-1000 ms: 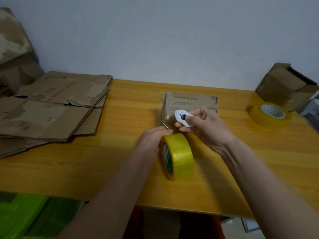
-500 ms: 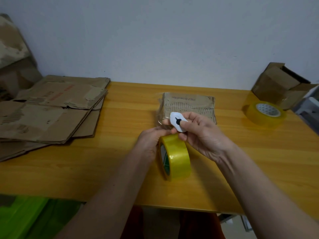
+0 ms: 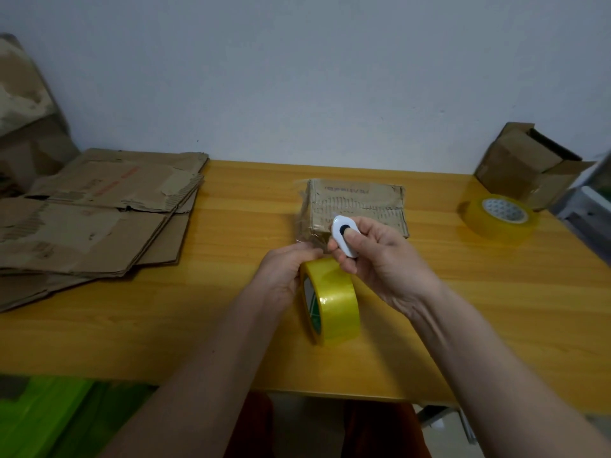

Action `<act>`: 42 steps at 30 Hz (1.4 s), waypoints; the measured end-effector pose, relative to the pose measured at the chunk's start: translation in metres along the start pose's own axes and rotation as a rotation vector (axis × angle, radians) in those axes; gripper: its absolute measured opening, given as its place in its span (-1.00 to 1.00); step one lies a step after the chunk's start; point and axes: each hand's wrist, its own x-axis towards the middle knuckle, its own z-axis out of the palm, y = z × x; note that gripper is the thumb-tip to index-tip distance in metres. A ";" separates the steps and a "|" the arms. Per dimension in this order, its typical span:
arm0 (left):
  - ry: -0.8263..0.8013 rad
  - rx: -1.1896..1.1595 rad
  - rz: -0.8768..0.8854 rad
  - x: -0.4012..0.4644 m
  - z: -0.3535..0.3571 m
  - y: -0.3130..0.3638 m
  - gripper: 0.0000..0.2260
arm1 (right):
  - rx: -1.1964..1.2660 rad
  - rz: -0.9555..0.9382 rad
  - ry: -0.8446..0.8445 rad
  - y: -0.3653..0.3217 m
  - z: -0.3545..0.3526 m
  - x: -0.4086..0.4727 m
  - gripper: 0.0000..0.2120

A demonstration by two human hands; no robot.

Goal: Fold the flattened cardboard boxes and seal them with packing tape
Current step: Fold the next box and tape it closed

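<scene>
Centrally, a small folded box sat on the wooden surface, its left end wrapped in clear tape that ran down toward the hands. Just in front of it a yellow tape roll stood on edge, upright, its core facing left. The left hand held that roll at its top left, fingers curled over the rim and pinching near the strip of tape that stretched to the box. The right hand was raised just above the roll and in front of the box, its fingers closed round a small white cutter, thumb laid along the cutter's face below a dark round button. The cutter's tip pointed up and left, close to the stretched tape; whether it touched the tape could not be told.

A stack of flattened boxes lay at the left end of the surface, overhanging the left edge, well apart from the hands. A second tape roll lay flat near the right end, its white core showing. Behind it an open box stood against the wall, flaps up. More cardboard leaned at the far left. Something green showed below the near edge.
</scene>
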 end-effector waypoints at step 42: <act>0.042 -0.032 -0.038 0.014 -0.016 -0.002 -0.73 | -1.320 -0.415 0.045 0.001 0.000 0.059 -0.69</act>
